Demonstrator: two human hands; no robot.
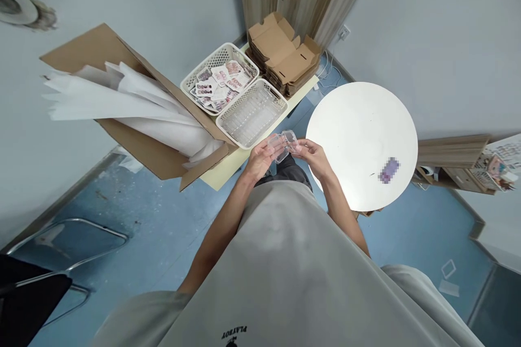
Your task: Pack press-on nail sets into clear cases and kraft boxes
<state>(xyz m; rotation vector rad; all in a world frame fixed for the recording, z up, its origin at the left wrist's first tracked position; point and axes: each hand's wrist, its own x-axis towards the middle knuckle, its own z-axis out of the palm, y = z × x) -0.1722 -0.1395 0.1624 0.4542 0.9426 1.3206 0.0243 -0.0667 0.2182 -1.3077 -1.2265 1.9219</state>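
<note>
Both my hands hold a small clear plastic case [284, 144] in front of my body, just past the near edge of a pale yellow table [228, 165]. My left hand [262, 156] grips its left side with curled fingers. My right hand [310, 152] pinches its right side. The case looks partly opened. Just beyond it stands a white basket [252, 114] with clear plastic cases, and behind that another white basket [220, 78] filled with printed cards.
A large open cardboard box [134, 103] with white foam sheets lies on the left. A stack of flat brown cartons [283, 57] sits at the table's far end. A round white table [362, 143] stands to the right. A metal chair frame [69, 249] is at lower left.
</note>
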